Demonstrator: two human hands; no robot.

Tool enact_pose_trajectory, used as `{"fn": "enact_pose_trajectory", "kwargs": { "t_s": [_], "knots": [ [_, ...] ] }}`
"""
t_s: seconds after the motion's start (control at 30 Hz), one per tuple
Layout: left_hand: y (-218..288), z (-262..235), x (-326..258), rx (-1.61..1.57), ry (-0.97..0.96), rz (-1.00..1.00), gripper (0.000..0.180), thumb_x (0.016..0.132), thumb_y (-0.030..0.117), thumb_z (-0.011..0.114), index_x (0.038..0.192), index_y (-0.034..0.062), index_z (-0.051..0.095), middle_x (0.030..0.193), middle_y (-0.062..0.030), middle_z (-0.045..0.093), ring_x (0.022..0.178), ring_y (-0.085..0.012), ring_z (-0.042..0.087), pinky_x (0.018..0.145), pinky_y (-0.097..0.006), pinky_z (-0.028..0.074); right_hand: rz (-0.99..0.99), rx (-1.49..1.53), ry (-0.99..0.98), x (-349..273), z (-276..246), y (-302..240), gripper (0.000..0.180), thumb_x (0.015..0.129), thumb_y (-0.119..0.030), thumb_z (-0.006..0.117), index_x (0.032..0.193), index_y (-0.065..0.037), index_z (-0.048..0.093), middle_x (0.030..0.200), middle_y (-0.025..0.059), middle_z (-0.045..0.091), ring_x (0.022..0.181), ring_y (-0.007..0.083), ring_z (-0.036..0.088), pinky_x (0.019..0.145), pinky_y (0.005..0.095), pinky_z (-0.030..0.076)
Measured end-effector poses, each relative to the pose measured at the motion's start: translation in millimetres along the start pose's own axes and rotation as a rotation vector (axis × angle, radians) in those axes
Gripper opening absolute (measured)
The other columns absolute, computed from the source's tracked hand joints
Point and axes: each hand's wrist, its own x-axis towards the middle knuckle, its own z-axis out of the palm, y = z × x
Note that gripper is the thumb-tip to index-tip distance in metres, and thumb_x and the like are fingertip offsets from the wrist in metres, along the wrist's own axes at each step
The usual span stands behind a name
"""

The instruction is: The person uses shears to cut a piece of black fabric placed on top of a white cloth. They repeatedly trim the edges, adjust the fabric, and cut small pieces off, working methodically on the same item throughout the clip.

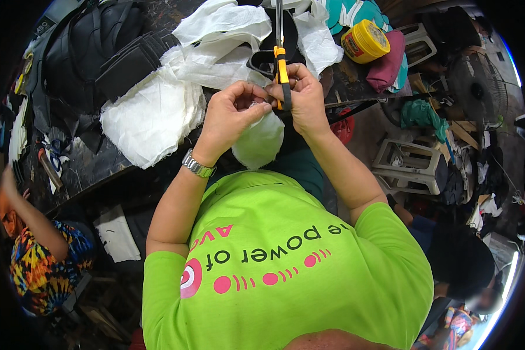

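Both my hands meet over the near edge of the dark table. My left hand (233, 114), wearing a metal watch, pinches the upper edge of a rounded white cloth piece (258, 143), which hangs down in front of my shirt. My right hand (304, 99) has its fingertips against the left ones. Scissors (282, 73) with yellow-and-black handles rest in my right hand, blades pointing away from me. Whether the right fingertips also grip the cloth is hidden. Just beyond the hands lies a heap of crumpled white cloth (216, 61).
A stack of frayed white cloth (151, 116) lies left on the table (93, 169), beside black bags (70, 64). A yellow tub (364, 42) and a maroon cloth bundle (386, 61) stand right. Plastic stools (407, 166) and a fan (478, 87) are further right. Another person (49, 256) sits left.
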Motion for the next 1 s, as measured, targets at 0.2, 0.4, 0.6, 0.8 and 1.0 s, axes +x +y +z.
{"fn": "enact_pose_trajectory", "kwargs": {
  "t_s": [0.2,0.4,0.6,0.8,1.0],
  "knots": [
    [6.7,-21.2,2.1,0.092,-0.11,-0.03,0.029,0.084,0.006,0.068,0.112,0.0009,0.07,0.103,-0.003,0.069,0.09,-0.0062,0.059,0.08,-0.022,0.048,0.242,-0.092,-0.244,-18.7,-46.7,-28.3,0.026,0.078,-0.008,0.078,0.095,-0.004,0.057,0.073,0.003,0.062,0.053,0.0069,0.055,0.047,0.0196,0.042],
    [7.3,-25.9,1.7,0.115,-0.203,0.014,0.034,0.084,0.006,0.066,0.118,-0.0006,0.067,0.12,-0.0049,0.062,0.107,-0.0125,0.055,0.094,-0.026,0.042,0.438,-0.294,-0.541,-57.3,-92.9,-36.6,0.03,0.074,-0.01,0.081,0.094,-0.004,0.059,0.077,-0.0026,0.059,0.063,0.0025,0.053,0.054,0.0188,0.042],
    [8.8,-23.9,0.0,0.02,-0.177,0.027,0.036,0.083,0.005,0.065,0.119,0.0008,0.067,0.118,-0.0025,0.062,0.1,-0.0092,0.056,0.089,-0.023,0.043,0.619,-0.208,-0.409,-78.8,-109.3,-34.8,0.029,0.079,-0.014,0.078,0.096,-0.005,0.057,0.075,-0.0023,0.059,0.061,0.0023,0.054,0.052,0.0173,0.042],
    [7.0,-23.5,-0.9,-0.019,-0.183,-0.017,0.04,0.082,0.003,0.067,0.122,0.0008,0.064,0.122,-0.0048,0.061,0.111,-0.0127,0.055,0.099,-0.026,0.041,0.645,-0.188,-0.384,-81.8,-99.1,-27.3,0.029,0.079,-0.015,0.079,0.095,-0.007,0.057,0.072,-0.0035,0.059,0.059,0.0021,0.055,0.05,0.0167,0.042],
    [1.7,-23.9,-2.6,-0.109,-0.149,-0.033,0.048,0.082,0.0,0.068,0.129,0.0005,0.059,0.121,-0.0031,0.061,0.104,-0.0086,0.056,0.092,-0.023,0.045,0.63,-0.19,-0.353,-78.9,-91.0,-25.5,0.029,0.078,-0.014,0.081,0.094,-0.007,0.058,0.071,-0.0044,0.058,0.058,0.0019,0.055,0.047,0.0162,0.041]
  ]
}}
